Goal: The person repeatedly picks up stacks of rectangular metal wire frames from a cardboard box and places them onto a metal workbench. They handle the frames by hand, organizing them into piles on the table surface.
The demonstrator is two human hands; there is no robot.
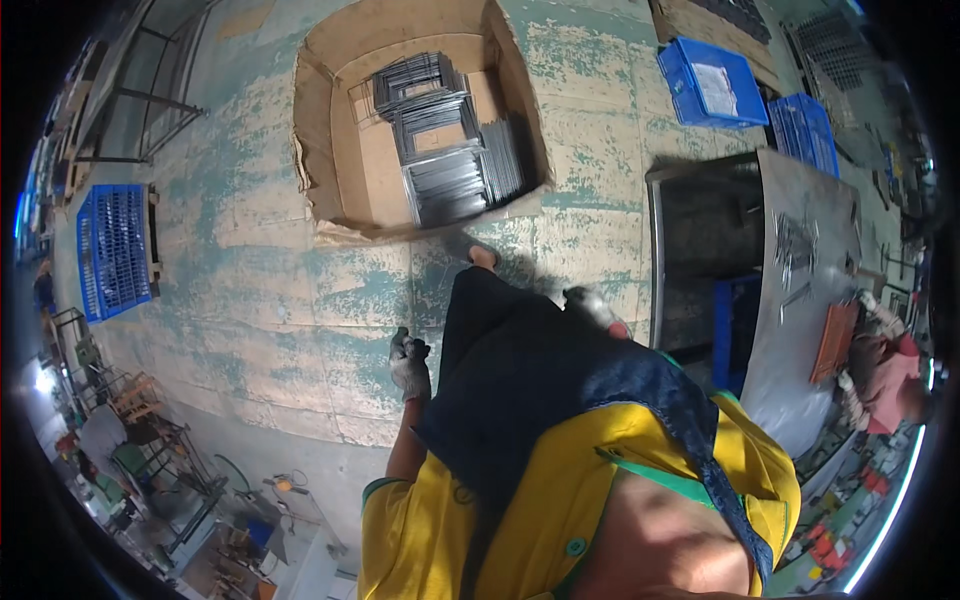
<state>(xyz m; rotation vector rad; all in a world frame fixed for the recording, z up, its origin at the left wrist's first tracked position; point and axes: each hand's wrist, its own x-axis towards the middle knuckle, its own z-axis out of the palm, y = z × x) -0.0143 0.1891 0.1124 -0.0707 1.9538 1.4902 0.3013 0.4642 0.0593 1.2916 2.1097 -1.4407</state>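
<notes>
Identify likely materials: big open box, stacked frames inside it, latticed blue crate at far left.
Box: almost certainly cardboard, matte brown, with creased walls and ragged edges.
Stacked frames: probably metal, grey with a slight sheen on thin edges; bare or coated, can't tell.
Blue crate: likely moulded plastic, judging by even colour and regular lattice.

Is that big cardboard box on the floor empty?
No, the cardboard box holds stacked grey rectangular frames.

Soft, uneven light; bent, blurry rim; bright strip light [893, 515]
</notes>
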